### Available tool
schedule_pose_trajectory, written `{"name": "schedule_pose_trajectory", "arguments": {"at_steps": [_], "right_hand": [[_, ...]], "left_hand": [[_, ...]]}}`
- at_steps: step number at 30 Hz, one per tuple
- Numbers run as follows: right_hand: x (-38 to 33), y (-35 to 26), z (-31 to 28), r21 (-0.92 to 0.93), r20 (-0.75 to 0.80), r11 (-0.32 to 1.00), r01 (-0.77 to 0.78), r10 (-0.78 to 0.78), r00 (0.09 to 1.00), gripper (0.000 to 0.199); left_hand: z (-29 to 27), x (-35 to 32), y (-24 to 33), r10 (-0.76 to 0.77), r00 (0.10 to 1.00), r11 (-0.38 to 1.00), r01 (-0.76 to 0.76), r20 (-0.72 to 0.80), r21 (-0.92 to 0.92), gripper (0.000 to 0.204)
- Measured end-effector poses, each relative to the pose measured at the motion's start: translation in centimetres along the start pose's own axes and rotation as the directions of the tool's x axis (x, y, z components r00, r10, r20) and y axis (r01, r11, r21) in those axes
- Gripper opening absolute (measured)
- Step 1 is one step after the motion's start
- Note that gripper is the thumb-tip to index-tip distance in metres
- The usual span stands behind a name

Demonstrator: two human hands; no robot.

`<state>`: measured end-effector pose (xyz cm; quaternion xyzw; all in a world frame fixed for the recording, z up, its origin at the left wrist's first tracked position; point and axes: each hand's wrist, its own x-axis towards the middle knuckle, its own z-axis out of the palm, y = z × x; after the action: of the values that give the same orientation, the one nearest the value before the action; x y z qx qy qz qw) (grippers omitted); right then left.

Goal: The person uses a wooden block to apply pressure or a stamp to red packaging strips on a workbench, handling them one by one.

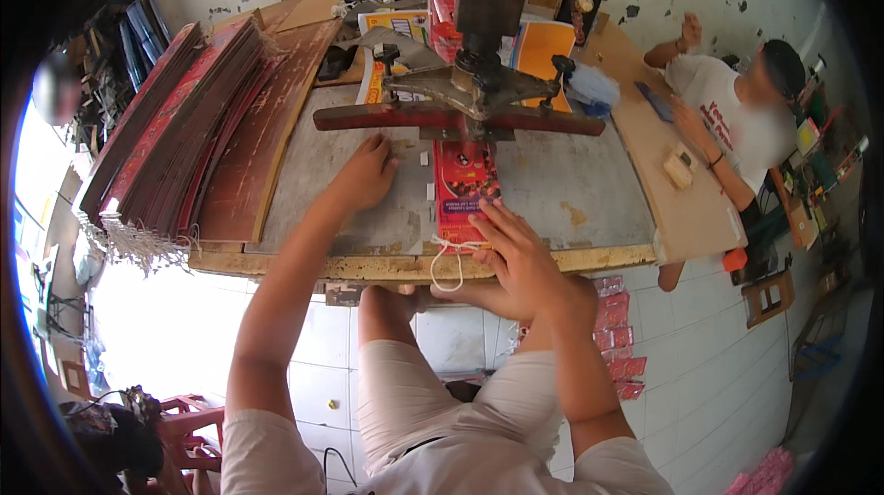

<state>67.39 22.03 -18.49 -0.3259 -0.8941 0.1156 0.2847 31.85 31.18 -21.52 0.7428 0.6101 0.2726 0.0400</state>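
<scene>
A red printed strip [465, 184] lies on the grey board, its far end passing under a heavy metal clamp press [474, 94] with a long bar. From its near end a loop of white string [446, 267] hangs over the table's front edge. My right hand [516, 251] rests on the strip's near right side, fingers stretched out, beside the string. To the left, my left hand [366, 174] lies on the board just short of the bar, fingers loosely bent with nothing seen in them.
Tall stacks of red-edged printed sheets [175, 117] with string ends stand at the left. Colourful printed papers [543, 48] lie behind the press. At the right, another person [727, 108] sits by a wooden block [680, 166]. Red packets [615, 338] lie on the tiled floor.
</scene>
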Motion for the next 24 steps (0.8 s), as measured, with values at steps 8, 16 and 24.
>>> {"name": "schedule_pose_trajectory", "arguments": {"at_steps": [8, 16, 24], "right_hand": [[-0.3, 0.8, 1.0, -0.054, -0.062, 0.998, 0.022, -0.025, 0.998, 0.052], [-0.6, 0.7, 1.0, -0.067, -0.053, 0.998, -0.001, -0.003, 0.999, 0.056], [-0.4, 0.1, 1.0, -0.068, -0.049, 0.998, -0.012, 0.008, 0.999, 0.057]], "left_hand": [[-2.3, -12.3, 13.7, 0.160, 0.977, 0.975, -0.178, -0.140, -0.134, 0.054], [-0.2, -13.0, 14.2, 0.175, 0.973, 0.984, -0.171, -0.149, 0.041, 0.049], [-0.3, -13.1, 14.2, 0.163, 0.972, 0.987, -0.162, -0.167, 0.015, 0.044]]}}
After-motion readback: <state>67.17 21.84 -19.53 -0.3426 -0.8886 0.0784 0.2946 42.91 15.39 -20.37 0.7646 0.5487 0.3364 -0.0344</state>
